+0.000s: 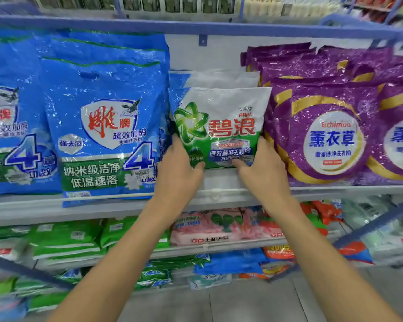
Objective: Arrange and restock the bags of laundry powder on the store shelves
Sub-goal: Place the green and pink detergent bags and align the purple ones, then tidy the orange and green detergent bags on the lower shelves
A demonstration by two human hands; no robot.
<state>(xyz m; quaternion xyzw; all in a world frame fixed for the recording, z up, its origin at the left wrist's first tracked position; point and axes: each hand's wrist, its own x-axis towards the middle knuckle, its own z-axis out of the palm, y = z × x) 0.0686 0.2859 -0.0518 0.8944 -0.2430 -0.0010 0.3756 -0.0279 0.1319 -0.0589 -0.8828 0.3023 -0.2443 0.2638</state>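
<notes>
Ariel bag [221, 122]: white-green, glossy, upright, frame centre.
Left hand [179, 168]: grips its lower-left edge.
Right hand [263, 170]: grips its lower-right edge.
Neighbours: blue bags [102, 126] left, purple bags [323, 126] right, pressing close.

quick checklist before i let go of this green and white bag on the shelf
1. Grip: left hand and right hand hold the green and white bag by its lower corners: ok.
2. Label upright, facing out: ok.
3. Slot between blue bags and purple bags: bag fits: ok.
4. Bottom resting on the shelf: cannot tell.
5. White bags behind same product: cannot tell, print hidden.
</notes>
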